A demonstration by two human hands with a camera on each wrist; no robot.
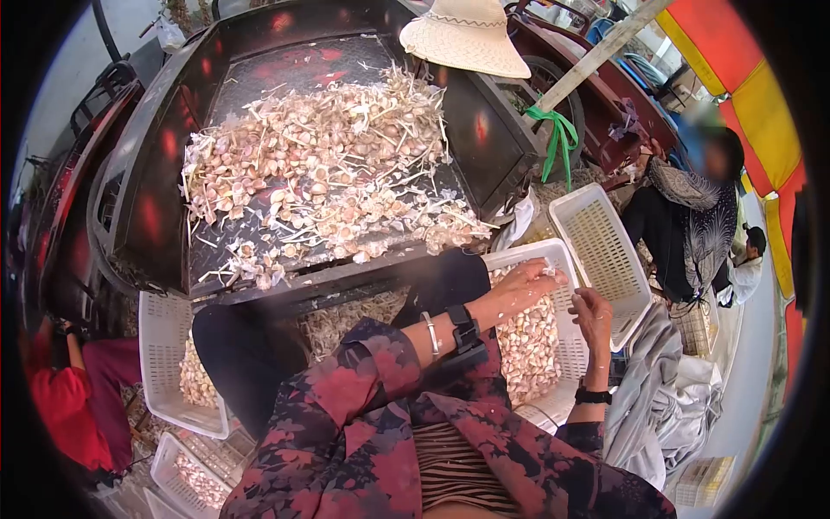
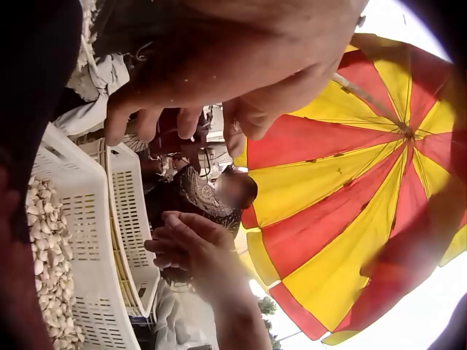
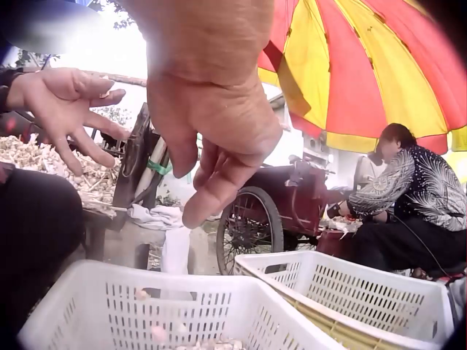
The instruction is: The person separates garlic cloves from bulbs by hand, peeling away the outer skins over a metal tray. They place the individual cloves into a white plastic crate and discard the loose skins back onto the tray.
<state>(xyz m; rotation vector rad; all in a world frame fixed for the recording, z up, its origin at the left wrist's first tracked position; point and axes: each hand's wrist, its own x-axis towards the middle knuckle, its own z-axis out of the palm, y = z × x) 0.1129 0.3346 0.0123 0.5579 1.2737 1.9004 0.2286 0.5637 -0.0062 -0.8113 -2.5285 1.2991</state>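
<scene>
Two bare hands hover over a white crate of garlic cloves, neither holding anything.

At upper centre-left of the head view, a pale heap of garlic (image 1: pixel 320 164) with dry, strawlike stalks lies on a dark metal cart bed (image 1: pixel 156 199). Right of centre, the left hand (image 1: pixel 523 284) is spread, fingers straight and apart, just above the white slotted plastic crate (image 1: pixel 566 259) filled with small pinkish cloves (image 1: pixel 532 346). Just right of it, the right hand (image 1: pixel 592 316) hangs with fingers loosely bent, gripping nothing. Further right, an empty lattice-walled crate (image 1: pixel 601 251) stands tilted.
</scene>
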